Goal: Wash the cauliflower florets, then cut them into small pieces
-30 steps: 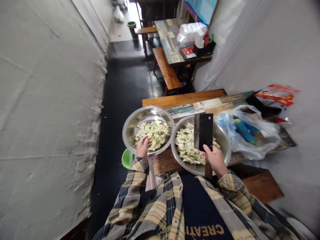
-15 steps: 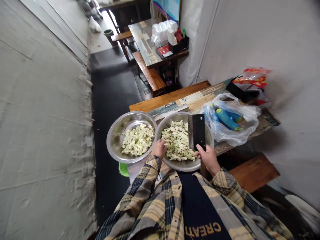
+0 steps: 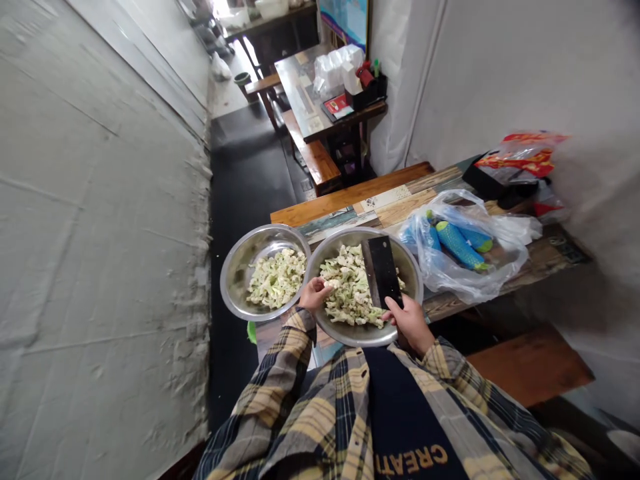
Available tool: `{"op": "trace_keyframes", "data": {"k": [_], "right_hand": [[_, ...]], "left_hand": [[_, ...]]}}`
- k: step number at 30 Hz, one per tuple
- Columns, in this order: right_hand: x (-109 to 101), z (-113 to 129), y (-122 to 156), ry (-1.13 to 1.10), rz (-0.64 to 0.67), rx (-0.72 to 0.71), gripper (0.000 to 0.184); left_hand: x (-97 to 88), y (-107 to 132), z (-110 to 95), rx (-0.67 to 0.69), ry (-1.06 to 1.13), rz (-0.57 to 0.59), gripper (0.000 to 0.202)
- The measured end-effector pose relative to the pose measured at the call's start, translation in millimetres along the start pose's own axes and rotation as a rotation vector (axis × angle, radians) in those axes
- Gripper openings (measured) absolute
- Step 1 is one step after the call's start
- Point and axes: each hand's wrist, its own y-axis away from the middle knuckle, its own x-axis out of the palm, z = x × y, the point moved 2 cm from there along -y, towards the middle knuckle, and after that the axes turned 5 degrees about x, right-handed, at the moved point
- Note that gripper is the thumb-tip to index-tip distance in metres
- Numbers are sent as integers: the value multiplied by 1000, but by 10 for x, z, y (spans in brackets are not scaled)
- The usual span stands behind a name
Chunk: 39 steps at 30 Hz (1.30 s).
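Observation:
My right hand [image 3: 411, 323] grips a cleaver [image 3: 384, 270] with a dark, broad blade, held over the right steel bowl [image 3: 414, 273]. Cut cauliflower [image 3: 347, 273] fills much of that bowl. At its left rim, my left hand [image 3: 314, 295] is closed with the fingertips pinching a small cauliflower floret [image 3: 328, 285]. Beside it, touching or nearly so, stands the left steel bowl [image 3: 235, 270], with more cauliflower pieces [image 3: 277, 277] heaped toward its right side. The cleaver's handle is hidden in my right hand.
Both bowls rest on a patchwork wood table [image 3: 400, 212]. To the right lies a clear plastic bag [image 3: 470, 287] with blue-netted green vegetables [image 3: 457, 245]. Behind it is a black box [image 3: 487, 181] with red packaging. A wall [image 3: 100, 233] runs along the left; benches and another table [image 3: 300, 80] stand ahead.
The cleaver and my right hand have moved left over the bowl, and the blade tilts more. A floret now shows at my left fingertips. The whole view has shifted slightly.

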Motion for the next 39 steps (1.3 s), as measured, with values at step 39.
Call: {"op": "trace_keyframes", "data": {"k": [39], "right_hand": [[-609,-110,-81,-65,-84,37,44]], "left_hand": [[1087,-250,-176,55,-500,26,13]]}}
